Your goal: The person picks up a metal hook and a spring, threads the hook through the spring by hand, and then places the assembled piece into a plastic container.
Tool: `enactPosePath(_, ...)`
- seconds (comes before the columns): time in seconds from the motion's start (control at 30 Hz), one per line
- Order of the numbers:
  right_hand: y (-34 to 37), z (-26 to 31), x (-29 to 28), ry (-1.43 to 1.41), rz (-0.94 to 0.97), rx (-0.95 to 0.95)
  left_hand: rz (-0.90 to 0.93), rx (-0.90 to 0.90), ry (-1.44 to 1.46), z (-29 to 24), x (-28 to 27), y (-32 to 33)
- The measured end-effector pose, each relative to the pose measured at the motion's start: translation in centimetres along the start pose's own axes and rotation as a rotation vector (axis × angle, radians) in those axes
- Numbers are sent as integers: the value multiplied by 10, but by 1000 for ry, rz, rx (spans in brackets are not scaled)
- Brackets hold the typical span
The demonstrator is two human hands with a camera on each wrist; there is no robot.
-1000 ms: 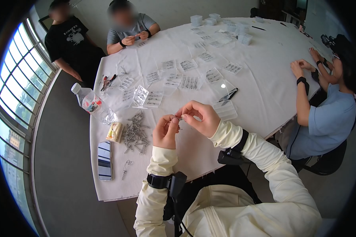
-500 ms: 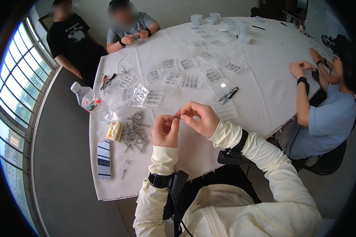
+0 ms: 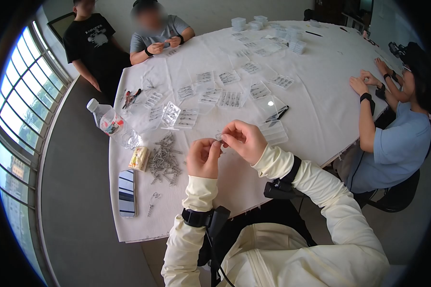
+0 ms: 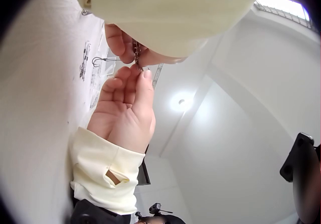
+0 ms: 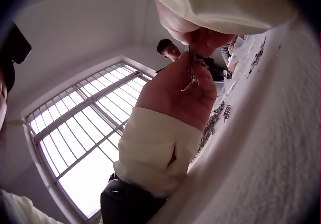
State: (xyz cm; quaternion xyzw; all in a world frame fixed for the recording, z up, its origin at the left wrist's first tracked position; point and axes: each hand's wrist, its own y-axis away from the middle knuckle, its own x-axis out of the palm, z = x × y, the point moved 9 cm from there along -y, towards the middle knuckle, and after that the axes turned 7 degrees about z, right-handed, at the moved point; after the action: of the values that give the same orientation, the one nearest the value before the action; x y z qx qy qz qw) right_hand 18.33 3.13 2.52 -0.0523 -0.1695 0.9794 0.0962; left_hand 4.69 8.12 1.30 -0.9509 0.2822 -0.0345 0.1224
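Observation:
In front of my chest, over the table, both hands meet fingertip to fingertip. My left hand (image 3: 203, 162) pinches a small metal fishing rig between thumb and curled fingers. Thumb and forefinger of my right hand (image 3: 246, 142) pinch the same rig from the other side. A thin wire loop shows at the fingertips in the head view. In the left wrist view a curved fish hook (image 4: 95, 61) sticks out beside the fingers, and a twisted metal part (image 4: 136, 51) runs between them. Fingers hide much of the rig.
Left of my hands lie a pile of metal springs (image 3: 165, 162), a single spring (image 3: 152, 205), a phone (image 3: 127, 193), a tissue pack (image 3: 139, 159) and a plastic bottle (image 3: 111, 123). Beyond are clear boxes of rigs (image 3: 231, 99) and pliers (image 3: 130, 99). Other people are around the table.
My left hand has shifted slightly right, and the right fingertips have risen a little. A wire loop now shows between them. The standing person has moved slightly right.

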Motion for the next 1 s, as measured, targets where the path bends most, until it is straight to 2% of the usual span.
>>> enactPosePath(0.13, 0, 17, -3, 166, -23, -91, 34, -41, 19, 6, 1, -1)
enactPosePath(0.2, 4, 39, 1, 393, -18, -246, 42, -65, 37, 2, 2, 0)
enactPosePath(0.33, 7, 49, 6, 534, -4, -395, 72, -97, 101, 5, 2, 0)
enactPosePath(0.4, 12, 61, 14, 650, 15, -544, 82, -96, 107, 5, 2, 0)
enactPosePath(0.6, 17, 69, 19, 762, 11, -655, 86, -78, 110, 3, 2, 1)
enactPosePath(1.0, 22, 76, 22, 844, 0, -749, 76, -3, 80, -7, 2, 1)
